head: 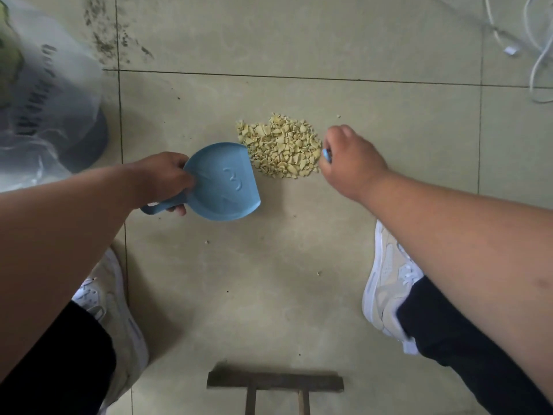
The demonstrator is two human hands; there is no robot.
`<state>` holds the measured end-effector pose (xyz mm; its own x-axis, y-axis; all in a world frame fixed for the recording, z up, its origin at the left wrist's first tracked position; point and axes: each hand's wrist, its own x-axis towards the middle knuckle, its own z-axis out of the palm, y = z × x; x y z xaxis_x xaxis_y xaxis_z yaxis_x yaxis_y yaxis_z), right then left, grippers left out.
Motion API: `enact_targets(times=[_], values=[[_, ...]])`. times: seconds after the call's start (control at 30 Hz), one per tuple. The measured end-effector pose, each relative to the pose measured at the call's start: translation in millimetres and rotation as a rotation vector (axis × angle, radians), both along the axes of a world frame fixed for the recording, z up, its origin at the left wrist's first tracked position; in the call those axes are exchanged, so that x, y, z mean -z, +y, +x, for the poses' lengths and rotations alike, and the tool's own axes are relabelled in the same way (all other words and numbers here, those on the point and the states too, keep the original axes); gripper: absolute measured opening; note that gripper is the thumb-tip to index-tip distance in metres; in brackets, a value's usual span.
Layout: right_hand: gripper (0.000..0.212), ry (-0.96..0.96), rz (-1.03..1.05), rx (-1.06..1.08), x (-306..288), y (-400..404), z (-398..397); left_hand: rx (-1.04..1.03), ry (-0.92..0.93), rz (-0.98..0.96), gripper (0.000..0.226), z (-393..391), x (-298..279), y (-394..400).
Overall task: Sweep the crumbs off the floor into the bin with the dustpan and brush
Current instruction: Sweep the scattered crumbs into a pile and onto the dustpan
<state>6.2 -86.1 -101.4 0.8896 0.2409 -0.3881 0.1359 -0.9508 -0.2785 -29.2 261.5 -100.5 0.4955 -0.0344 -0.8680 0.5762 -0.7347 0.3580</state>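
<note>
Light was soft, even and rather dim, with a greenish-grey cast over the tiled floor (299,265). Shadows were faint and diffuse: a soft one lay under the dustpan (223,181) on its near side, another beneath the right hand (348,160). No hard glare showed; the plastic bin liner (45,100) at far left carried pale sheen and was smeared by blur. The crumbs (281,146) at centre were sharp. Wide-angle distortion bent the tile lines and stretched both forearms toward the near edges.
</note>
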Motion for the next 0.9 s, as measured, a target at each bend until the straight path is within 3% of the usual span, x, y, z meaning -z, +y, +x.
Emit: enact_targets(times=[0.1,0.23,0.43,0.53,0.6,0.73,0.9], values=[[0.027,-0.028,0.089,0.047,1.3,13.0,-3.6,0.021,0.024,0.017,0.021,-1.4,-0.8,3.2],[0.047,-0.075,0.121,0.317,-6.6,-8.6,14.1,0.019,0.032,0.006,0.028,-5.6,-2.4,11.9],[0.036,-0.191,0.154,0.783,-23.1,-83.7,32.6,-0.051,0.030,0.037,0.066,-7.6,1.2,13.5],[0.029,-0.117,0.031,0.800,-19.5,-102.3,23.3,-0.016,-0.056,0.089,0.065,-7.5,2.1,5.9],[0.034,-0.024,-0.014,0.774,-14.9,-99.7,11.9,-0.044,-0.099,0.123,0.060,-5.1,4.9,4.3],[0.054,0.109,0.056,0.677,-7.1,-52.7,-10.5,0.043,-0.280,0.188,0.060,-0.8,14.6,10.5],[0.049,0.107,0.181,0.594,-1.6,28.7,-31.9,0.102,-0.402,0.262,0.055,4.2,14.3,10.0]])
